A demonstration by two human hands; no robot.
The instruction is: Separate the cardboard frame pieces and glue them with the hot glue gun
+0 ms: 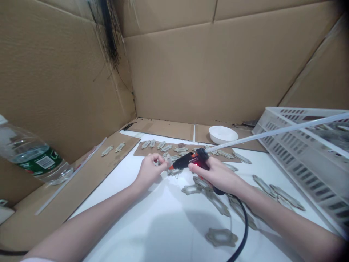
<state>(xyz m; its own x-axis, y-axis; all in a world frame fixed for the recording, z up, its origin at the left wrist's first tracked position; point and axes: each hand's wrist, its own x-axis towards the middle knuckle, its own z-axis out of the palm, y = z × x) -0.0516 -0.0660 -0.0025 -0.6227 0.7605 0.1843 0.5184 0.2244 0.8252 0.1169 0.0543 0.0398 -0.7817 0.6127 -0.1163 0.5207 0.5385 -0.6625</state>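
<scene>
In my right hand [218,174] is a black glue gun [184,161] with an orange nozzle, pointing left; a long translucent glue stick [261,135] runs out of its back to the right. My left hand [152,169] pinches a small pale translucent piece [168,160] between thumb and fingertips, right at the nozzle. Its exact shape is hard to make out. Behind the hands, small frame-shaped pieces [166,148] lie on a cardboard strip [139,150]. More grey frame pieces [221,237] are scattered on the white surface under and around my right hand.
A white perforated basket [302,160] with more pieces stands at the right. A white bowl [223,135] sits at the back. On the left are a water bottle [38,156], a glue stick [71,178] and cardboard [109,165]. A black cable [244,233] trails toward the front.
</scene>
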